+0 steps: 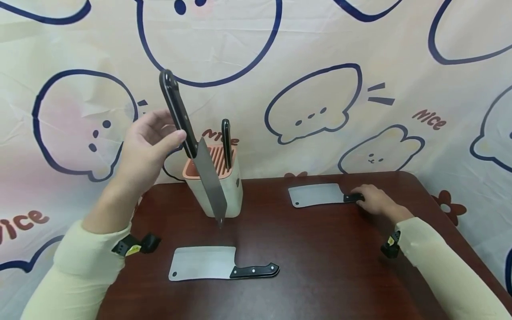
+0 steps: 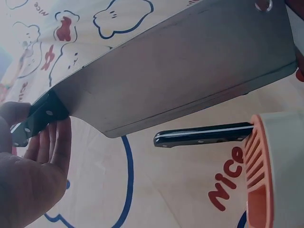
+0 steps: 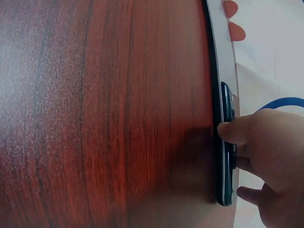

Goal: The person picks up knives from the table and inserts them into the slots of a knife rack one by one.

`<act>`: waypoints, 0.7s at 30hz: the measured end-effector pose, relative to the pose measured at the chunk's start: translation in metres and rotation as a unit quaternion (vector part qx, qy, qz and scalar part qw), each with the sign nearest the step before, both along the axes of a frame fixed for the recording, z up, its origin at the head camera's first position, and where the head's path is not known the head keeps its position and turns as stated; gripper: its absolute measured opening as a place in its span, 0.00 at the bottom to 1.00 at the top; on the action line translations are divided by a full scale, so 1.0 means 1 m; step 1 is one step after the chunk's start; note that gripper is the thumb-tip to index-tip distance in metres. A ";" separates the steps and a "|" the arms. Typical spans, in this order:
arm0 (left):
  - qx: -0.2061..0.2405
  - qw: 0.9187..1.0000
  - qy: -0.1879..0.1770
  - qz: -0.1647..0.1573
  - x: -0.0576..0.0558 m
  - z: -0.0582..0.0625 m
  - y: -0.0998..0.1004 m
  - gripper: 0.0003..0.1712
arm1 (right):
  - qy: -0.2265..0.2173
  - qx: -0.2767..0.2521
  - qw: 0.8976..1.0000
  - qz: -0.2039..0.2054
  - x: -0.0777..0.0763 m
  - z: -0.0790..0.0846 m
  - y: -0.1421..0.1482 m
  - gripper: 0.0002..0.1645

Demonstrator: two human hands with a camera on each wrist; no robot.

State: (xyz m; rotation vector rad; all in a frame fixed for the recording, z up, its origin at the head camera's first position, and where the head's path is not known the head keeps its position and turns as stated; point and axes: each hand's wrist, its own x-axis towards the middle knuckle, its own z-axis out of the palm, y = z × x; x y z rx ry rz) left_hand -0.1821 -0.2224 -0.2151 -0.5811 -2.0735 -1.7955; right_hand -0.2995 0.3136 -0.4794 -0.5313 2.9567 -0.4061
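Left hand (image 1: 150, 140) raised at the left, fingers gripping the black handle of a cleaver, the raised cleaver (image 1: 211, 184). Thumb on one side of the handle, fingers on the other. Handle up, blade slanting down to the right; in the head view it crosses in front of the block (image 1: 234, 198). Left wrist view shows blade and block apart. Hole near the blade's far end.

Block: pale body, orange slotted top, standing upright towards the back of the bench (image 1: 320, 266), left of centre. One knife (image 1: 226, 140) in it, black handle standing up from the slots, at the right of the top in the head view.

Right hand (image 1: 374, 201) near the bench's back right, fingers gripping the black handle of the far cleaver (image 1: 316, 194). Thumb on the handle's near side, other fingers beyond. Blade points left, well to the right of the block. Cannot tell whether the handle is slightly lifted.

Near cleaver (image 1: 204, 263) lies flat on the bench in front of the block, clear of both hands; handle to the right, holed blade to the left.

Bench dark reddish brown, wood-grained. Behind it, pale cloth (image 1: 312, 35) with blue outlines and red lettering. Pale sleeves (image 1: 76, 271) on both arms.
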 end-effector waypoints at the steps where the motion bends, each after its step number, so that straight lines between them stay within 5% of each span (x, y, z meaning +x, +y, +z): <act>1: 0.009 1.000 0.000 -0.003 -0.002 0.003 0.000 0.16 | 0.001 0.000 1.000 0.002 0.000 0.000 0.001 0.22; 9: 0.092 0.995 0.012 -0.037 -0.024 0.025 0.000 0.17 | 0.001 0.006 1.000 0.012 0.001 -0.002 0.001 0.21; 21: 0.087 0.996 -0.003 0.003 -0.048 0.040 -0.001 0.22 | 0.003 0.024 1.000 -0.004 0.003 0.000 0.005 0.25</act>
